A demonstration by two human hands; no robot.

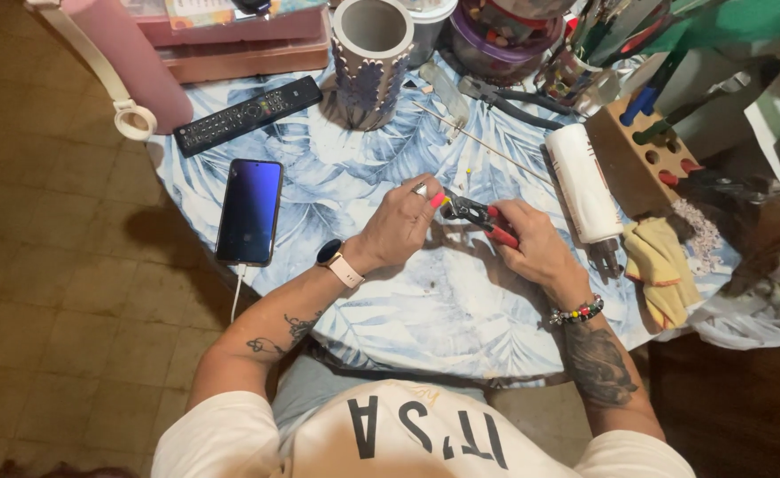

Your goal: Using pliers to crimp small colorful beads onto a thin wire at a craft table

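A leaf-print tablecloth (363,186) fills the frame's middle; a smartphone (249,211) lies left of centre. At centre, the right hand (531,243) grips red-handled pliers (478,215), the left hand (400,226) pinching something tiny at their tip

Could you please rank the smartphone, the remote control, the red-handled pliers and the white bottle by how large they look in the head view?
1. smartphone
2. white bottle, close to the phone
3. remote control, long but slim
4. red-handled pliers, partly hidden by the right hand
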